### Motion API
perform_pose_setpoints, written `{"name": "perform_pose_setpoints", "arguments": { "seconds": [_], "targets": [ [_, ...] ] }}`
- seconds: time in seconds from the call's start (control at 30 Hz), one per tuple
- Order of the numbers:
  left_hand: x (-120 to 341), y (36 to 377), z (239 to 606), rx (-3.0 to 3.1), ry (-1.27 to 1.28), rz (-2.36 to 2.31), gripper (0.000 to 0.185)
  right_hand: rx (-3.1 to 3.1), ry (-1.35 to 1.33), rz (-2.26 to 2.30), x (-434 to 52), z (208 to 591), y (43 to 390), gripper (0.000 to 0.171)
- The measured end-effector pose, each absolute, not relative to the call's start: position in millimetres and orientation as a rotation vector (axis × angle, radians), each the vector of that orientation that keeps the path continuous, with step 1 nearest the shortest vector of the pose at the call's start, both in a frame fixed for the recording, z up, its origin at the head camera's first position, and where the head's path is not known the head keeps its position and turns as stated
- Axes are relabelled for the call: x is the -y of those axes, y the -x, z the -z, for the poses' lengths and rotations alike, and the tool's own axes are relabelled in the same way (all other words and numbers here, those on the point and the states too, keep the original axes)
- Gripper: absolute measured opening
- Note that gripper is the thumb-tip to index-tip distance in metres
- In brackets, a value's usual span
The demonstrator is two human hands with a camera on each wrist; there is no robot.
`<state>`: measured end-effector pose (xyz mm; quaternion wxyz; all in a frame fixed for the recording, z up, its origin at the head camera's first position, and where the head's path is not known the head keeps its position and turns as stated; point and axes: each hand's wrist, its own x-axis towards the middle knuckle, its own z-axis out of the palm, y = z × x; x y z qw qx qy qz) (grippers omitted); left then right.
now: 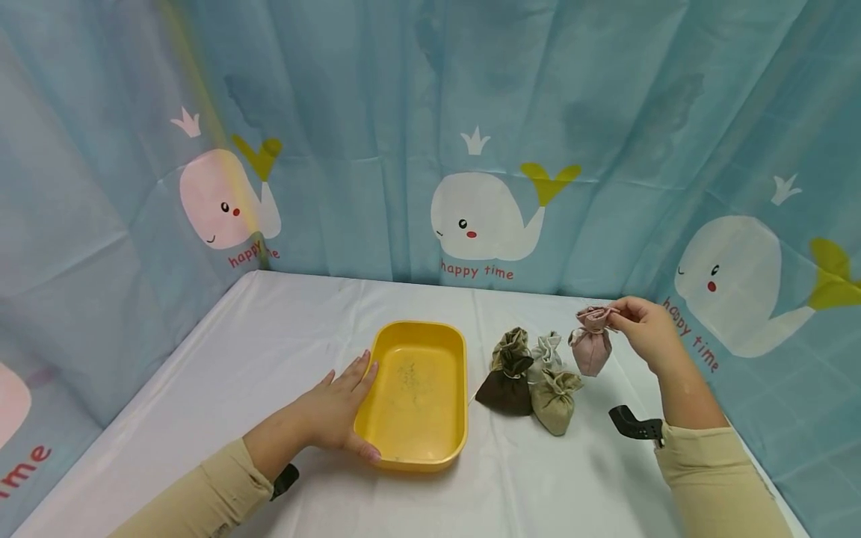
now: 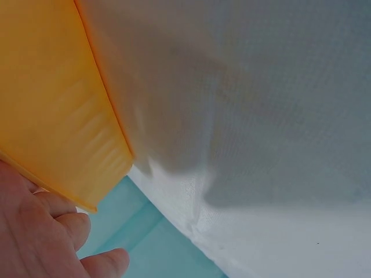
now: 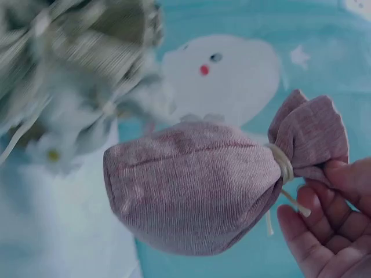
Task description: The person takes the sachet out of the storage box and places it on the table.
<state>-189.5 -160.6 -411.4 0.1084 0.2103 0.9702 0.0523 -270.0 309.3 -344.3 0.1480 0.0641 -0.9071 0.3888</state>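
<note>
A pink drawstring pouch [image 1: 592, 353] hangs above the table, its gathered top pinched by my right hand [image 1: 642, 332]. In the right wrist view the pouch [image 3: 191, 188] looks plump, with a pale cord tied round its neck. My left hand [image 1: 339, 411] rests on the left rim of a yellow tray [image 1: 420, 448], fingers spread and straight. Left of the pink pouch several more pouches stand bunched together: a dark brown one [image 1: 504, 392], an olive one [image 1: 509, 351], a white one [image 1: 546, 350] and a tan one [image 1: 554, 407].
A white cloth [image 1: 222, 388] covers the table. Behind and at both sides hangs a blue curtain [image 1: 356, 209] printed with whales. The grouped pouches stand close to the tray's right side.
</note>
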Motion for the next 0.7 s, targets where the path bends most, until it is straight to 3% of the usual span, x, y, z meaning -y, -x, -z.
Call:
{"name": "perform_pose_setpoints", "arguments": {
  "seconds": [0.3, 0.7],
  "targets": [
    [162, 191, 414, -2.862, -0.643, -0.133, 0.139, 2.709, -0.188, -1.105, -327, 375, 273, 0.021],
    [161, 190, 412, -2.866, -0.649, -0.127, 0.139, 2.822, -0.144, -1.208, -311, 404, 280, 0.017]
  ]
}}
